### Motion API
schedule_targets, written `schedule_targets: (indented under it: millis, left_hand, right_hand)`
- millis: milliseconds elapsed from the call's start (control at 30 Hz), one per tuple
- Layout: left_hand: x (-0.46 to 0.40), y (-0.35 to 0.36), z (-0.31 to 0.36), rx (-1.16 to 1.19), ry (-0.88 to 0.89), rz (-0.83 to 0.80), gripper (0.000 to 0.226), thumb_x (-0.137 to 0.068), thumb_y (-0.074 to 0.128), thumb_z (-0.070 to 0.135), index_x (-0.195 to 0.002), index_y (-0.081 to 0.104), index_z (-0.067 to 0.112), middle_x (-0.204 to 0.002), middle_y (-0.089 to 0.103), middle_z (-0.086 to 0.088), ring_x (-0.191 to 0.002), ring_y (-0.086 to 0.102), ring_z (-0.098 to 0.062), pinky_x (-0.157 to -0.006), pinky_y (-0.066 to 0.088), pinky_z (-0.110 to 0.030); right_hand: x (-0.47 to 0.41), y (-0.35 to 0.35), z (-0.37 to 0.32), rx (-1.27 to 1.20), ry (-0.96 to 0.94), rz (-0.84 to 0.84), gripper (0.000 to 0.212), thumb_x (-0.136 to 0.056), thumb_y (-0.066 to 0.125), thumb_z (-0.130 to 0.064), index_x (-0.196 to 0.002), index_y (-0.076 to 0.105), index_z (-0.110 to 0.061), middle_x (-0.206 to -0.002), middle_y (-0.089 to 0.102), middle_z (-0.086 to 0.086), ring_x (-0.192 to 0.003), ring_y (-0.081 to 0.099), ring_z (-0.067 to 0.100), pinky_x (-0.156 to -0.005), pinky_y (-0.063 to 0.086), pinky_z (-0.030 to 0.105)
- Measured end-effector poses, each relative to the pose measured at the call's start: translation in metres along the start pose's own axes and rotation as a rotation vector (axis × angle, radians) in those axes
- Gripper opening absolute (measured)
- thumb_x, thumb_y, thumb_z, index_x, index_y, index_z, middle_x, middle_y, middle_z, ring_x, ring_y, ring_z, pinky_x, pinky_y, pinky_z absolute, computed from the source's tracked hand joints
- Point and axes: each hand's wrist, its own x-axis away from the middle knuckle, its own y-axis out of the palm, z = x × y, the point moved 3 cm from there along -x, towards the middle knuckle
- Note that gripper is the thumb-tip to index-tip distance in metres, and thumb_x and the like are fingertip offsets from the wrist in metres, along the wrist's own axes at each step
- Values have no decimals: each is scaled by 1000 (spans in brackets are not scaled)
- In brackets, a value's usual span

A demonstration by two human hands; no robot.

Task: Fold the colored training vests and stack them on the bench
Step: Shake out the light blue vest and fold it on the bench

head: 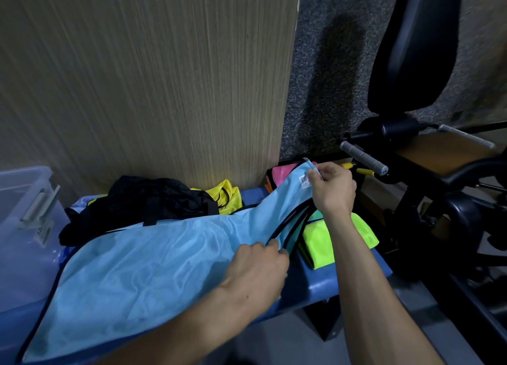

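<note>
A light blue vest (142,263) with black trim lies spread across the blue bench (318,285). My left hand (258,266) pinches its black-edged armhole near the middle. My right hand (332,189) holds the vest's far corner by the label, lifted off the bench. A folded neon green vest (345,235) lies on the bench under my right wrist. A pink vest (282,172) shows behind the blue corner. A yellow vest (227,197) sits at the back beside a black bag (142,200).
A clear plastic bin (24,227) stands at the left. A wooden panel (153,85) rises behind the bench. Black gym equipment (411,150) with a padded seat and metal handles crowds the right side.
</note>
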Motion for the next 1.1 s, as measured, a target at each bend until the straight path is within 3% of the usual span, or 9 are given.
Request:
schedule_targets:
  millis: [167, 300, 467, 533, 667, 867, 967, 1033, 1100]
  left_hand:
    - [-4, -2, 16, 203, 148, 16, 20, -99, 52, 21, -117, 47, 13, -117, 51, -8, -104, 58, -40, -67, 37, -43]
    - [4, 3, 22, 420, 373, 50, 37, -97, 58, 33, -123, 33, 27, -136, 32, 0, -116, 47, -28, -82, 47, -43]
    - [9, 33, -58, 334, 33, 322, 34, -99, 41, 42, -127, 58, 31, -130, 52, 12, -117, 53, -18, -97, 48, -40]
    - [10, 49, -90, 152, -117, 160, 44, -100, 36, 45, -137, 53, 29, -147, 45, 6, -134, 44, -25, -110, 36, -42]
    - [19, 77, -113, 94, -165, -45, 58, -104, 36, 54, -158, 23, 35, -170, -6, 4, -156, -12, -27, -123, -13, -51]
    - [29, 88, -114, 141, -100, -60, 69, -101, 21, 69, -160, 0, 42, -166, -25, 8, -147, -37, -19, -119, -24, -50]
    - [40, 75, -123, 237, -75, 38, 63, -104, 30, 61, -160, 17, 38, -168, -13, 12, -153, -22, -14, -124, -15, -43]
    - [50, 62, -134, 415, -81, 168, 51, -104, 45, 50, -152, 41, 34, -166, 22, 12, -154, 14, -11, -126, 10, -35]
    - [66, 46, -149, 674, -139, 324, 31, -100, 57, 36, -130, 63, 30, -133, 58, 14, -123, 54, -3, -107, 42, -29]
  right_hand:
    - [-1, 0, -3, 21, -3, -4, 14, -91, 66, -34, -93, 75, -24, -90, 76, -6, -106, 61, 25, -91, 49, 38]
    - [-3, -6, -7, 74, -15, 17, 15, -92, 61, -34, -96, 72, -24, -95, 75, 1, -105, 60, 30, -88, 46, 37]
    - [-2, -13, -5, 192, -94, 8, 16, -98, 52, -31, -104, 63, -21, -101, 70, 11, -102, 58, 40, -74, 34, 38]
    - [0, -13, -2, 255, -72, -30, 17, -101, 49, -31, -109, 59, -19, -107, 67, 15, -104, 57, 42, -75, 33, 39]
    - [4, -12, 0, 319, -24, -72, 20, -102, 45, -29, -115, 55, -17, -112, 64, 22, -106, 55, 45, -78, 34, 42]
    - [7, -7, -9, 197, -45, -43, 25, -100, 54, -32, -113, 64, -13, -109, 69, 19, -107, 58, 43, -82, 41, 42]
    - [13, 1, -26, 90, -64, -50, 23, -96, 61, -32, -101, 70, -12, -97, 71, 13, -102, 62, 36, -82, 46, 40]
    - [21, 13, -42, -17, -80, -81, 20, -90, 66, -34, -86, 70, -16, -83, 70, 6, -87, 67, 29, -77, 50, 41]
    - [33, 30, -60, -126, -97, -137, 22, -84, 69, -37, -75, 66, -17, -69, 66, -1, -67, 62, 17, -70, 50, 43]
